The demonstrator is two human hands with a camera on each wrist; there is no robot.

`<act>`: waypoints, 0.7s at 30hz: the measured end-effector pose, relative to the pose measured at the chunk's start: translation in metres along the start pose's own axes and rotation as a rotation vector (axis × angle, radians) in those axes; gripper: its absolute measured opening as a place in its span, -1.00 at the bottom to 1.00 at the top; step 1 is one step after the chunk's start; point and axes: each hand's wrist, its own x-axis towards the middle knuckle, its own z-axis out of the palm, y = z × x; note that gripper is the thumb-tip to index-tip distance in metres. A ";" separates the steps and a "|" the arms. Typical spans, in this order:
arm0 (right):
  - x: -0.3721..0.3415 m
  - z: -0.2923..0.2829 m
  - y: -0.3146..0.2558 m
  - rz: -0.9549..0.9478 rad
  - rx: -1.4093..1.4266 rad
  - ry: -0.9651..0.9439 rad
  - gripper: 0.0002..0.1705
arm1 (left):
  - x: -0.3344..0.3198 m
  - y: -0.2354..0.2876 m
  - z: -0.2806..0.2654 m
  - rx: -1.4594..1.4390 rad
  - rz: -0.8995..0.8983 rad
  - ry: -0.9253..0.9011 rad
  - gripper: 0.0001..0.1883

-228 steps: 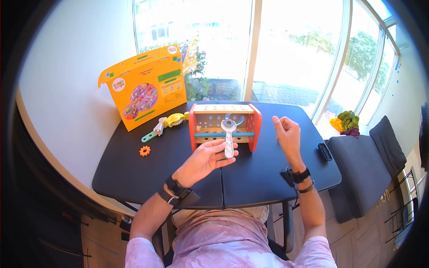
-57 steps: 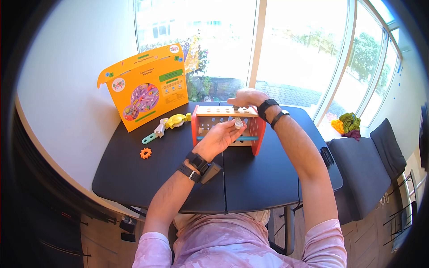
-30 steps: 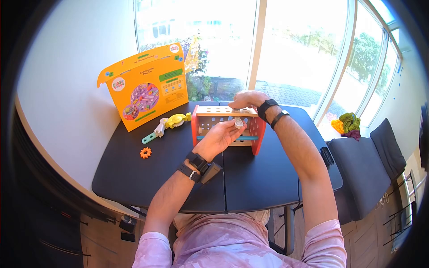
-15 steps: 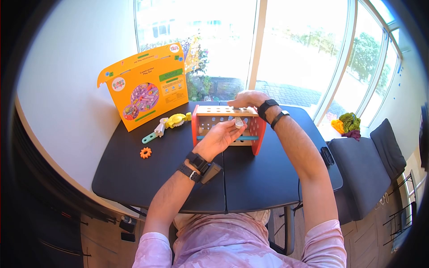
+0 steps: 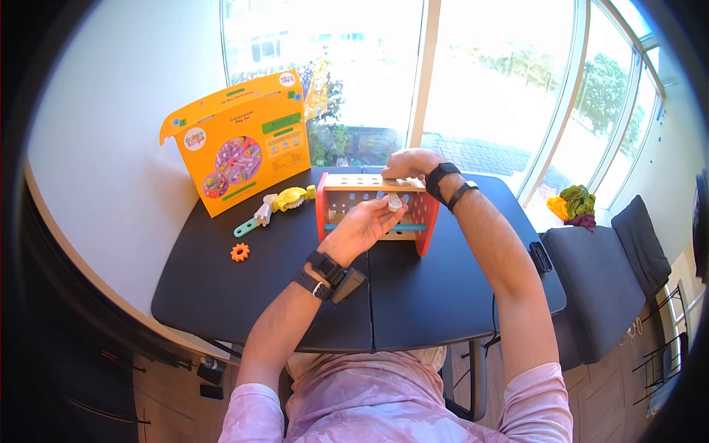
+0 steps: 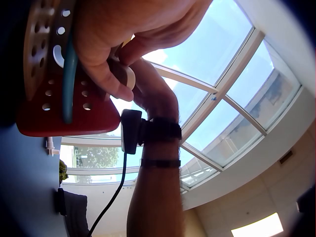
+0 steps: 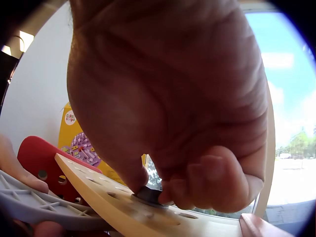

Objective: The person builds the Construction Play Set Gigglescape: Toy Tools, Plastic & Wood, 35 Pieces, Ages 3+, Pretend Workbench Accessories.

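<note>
Bright windows (image 5: 495, 88) run along the far side of the room, and before them stands my black table (image 5: 443, 295). Near its far edge, around the middle, sits a toy workbench (image 5: 357, 181) with red side panels, a perforated pale wooden top and a blue rod (image 5: 408, 228) across its open front. My left hand (image 5: 362, 228) is at the front of it, fingers pinching a pale grey tool (image 5: 395, 201) with a ribbed handle; whether the tool touches the bench I cannot tell. My right hand (image 5: 413, 164) bends over the right part of the top, thumb and fingers pinching a small dark piece (image 7: 149, 194) at the board's upper surface. To the left lie an orange gear (image 5: 240, 252), a teal strip (image 5: 244, 228), a whitish toothed piece (image 5: 264, 209) and a yellow piece (image 5: 292, 198); behind them an orange box (image 5: 277, 159) stands upright. At the table's right edge rests a black object (image 5: 540, 257), its kind unclear.
</note>
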 end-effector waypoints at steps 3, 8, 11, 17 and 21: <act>-0.008 -0.002 -0.002 0.005 -0.005 -0.012 -0.30 | 0.000 0.000 0.000 0.001 0.005 0.003 -0.69; -0.018 -0.005 -0.009 0.015 -0.050 0.036 -0.35 | 0.001 0.001 -0.001 -0.009 -0.016 0.013 -0.65; -0.022 -0.006 -0.011 0.031 -0.052 0.042 -0.36 | 0.002 0.000 0.000 -0.005 -0.010 0.014 -0.65; -0.020 -0.005 -0.011 0.029 -0.045 0.038 -0.36 | 0.000 0.001 0.002 0.000 -0.007 0.028 -0.66; -0.013 -0.002 -0.008 -0.017 -0.053 0.055 -0.34 | -0.002 0.001 0.005 0.019 -0.003 0.041 -0.66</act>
